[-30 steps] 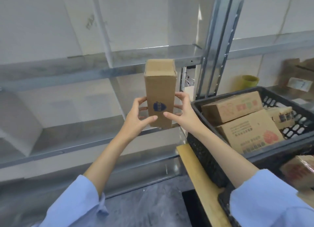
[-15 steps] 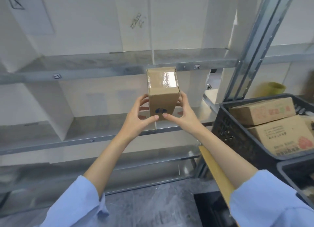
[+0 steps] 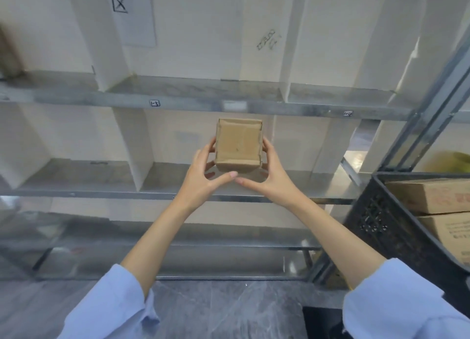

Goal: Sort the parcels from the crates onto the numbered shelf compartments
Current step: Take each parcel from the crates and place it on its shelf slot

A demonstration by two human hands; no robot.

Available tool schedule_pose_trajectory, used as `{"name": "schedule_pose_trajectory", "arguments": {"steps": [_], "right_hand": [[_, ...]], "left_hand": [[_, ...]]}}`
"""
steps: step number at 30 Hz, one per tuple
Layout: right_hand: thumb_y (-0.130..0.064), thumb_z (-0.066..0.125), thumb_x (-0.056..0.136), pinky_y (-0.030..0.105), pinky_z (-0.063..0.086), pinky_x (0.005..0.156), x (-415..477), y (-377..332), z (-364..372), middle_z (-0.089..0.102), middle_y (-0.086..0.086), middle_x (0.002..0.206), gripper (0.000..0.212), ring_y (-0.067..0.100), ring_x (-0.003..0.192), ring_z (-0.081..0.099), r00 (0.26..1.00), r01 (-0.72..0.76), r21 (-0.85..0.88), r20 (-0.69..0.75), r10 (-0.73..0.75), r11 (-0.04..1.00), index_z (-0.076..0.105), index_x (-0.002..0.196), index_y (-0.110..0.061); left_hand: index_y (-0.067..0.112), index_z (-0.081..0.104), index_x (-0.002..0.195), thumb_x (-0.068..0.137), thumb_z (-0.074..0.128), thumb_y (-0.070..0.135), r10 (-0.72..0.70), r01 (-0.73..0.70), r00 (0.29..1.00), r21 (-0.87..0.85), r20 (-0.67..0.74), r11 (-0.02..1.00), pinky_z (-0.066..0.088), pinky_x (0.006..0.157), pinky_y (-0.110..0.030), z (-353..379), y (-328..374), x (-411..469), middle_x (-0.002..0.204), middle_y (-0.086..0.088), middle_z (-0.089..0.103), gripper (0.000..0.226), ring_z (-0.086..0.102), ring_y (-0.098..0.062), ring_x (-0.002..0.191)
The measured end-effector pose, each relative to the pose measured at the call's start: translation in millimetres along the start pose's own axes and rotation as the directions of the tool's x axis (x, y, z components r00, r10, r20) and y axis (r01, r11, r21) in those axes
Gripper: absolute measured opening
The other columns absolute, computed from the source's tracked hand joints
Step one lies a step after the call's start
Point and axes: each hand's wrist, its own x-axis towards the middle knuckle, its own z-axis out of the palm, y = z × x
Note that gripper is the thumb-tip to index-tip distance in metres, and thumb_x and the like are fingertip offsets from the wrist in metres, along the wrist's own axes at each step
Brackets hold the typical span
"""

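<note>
Both hands' grip flanks the parcel [image 3: 238, 145].

Three parcels [image 3: 238, 145] [image 3: 432, 196] [image 3: 450, 234], one crate [image 3: 376, 224], two hands [image 3: 203, 178] [image 3: 276, 180].

Light-blue shirt sleeves [image 3: 112, 310], loose cuffs
</note>
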Motion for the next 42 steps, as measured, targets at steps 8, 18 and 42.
{"name": "schedule_pose_trajectory", "arguments": {"steps": [8, 18, 42], "right_hand": [[-0.049, 0.078, 0.078, 0.013, 0.038, 0.103, 13, -15, 29, 0.037, -0.021, 0.146, 0.092, -0.01, 0.131, 0.04, 0.991, 0.022, 0.146, 0.126, -0.04, 0.989, 0.018, 0.148, -0.041], [-0.03, 0.08, 0.082, 0.035, 0.042, 0.108, 5, -27, 40, 0.039, -0.01, 0.149, 0.085, 0.006, 0.131, 0.043, 0.967, 0.129, 0.148, 0.199, -0.157, 0.981, 0.021, 0.141, -0.039], [-0.021, 0.088, 0.073, 0.008, 0.036, 0.102, -14, -71, 96, 0.036, -0.019, 0.151, 0.104, -0.007, 0.136, 0.037, 0.816, 0.229, 0.351, 0.439, -0.375, 0.908, 0.021, 0.152, -0.027]], "left_hand": [[0.049, 0.038, 0.136, 0.071, 0.072, 0.058, -0.046, 0.055, 0.988, 0.054, -0.145, 0.997, 0.042, 0.103, -0.027, -31, 9, -31, 0.136, 0.025, 0.051, 0.075, 0.048, 0.001, 0.127], [0.037, 0.036, 0.13, 0.063, 0.08, 0.05, -0.073, 0.111, 0.944, 0.102, -0.323, 0.989, 0.049, 0.096, -0.027, -38, 30, -76, 0.136, 0.007, 0.052, 0.081, 0.053, -0.001, 0.12], [0.046, 0.04, 0.133, 0.07, 0.078, 0.047, -0.074, 0.239, 0.797, 0.201, -0.6, 0.95, 0.05, 0.099, -0.04, -59, 81, -178, 0.135, 0.026, 0.053, 0.074, 0.053, 0.003, 0.121]]}}
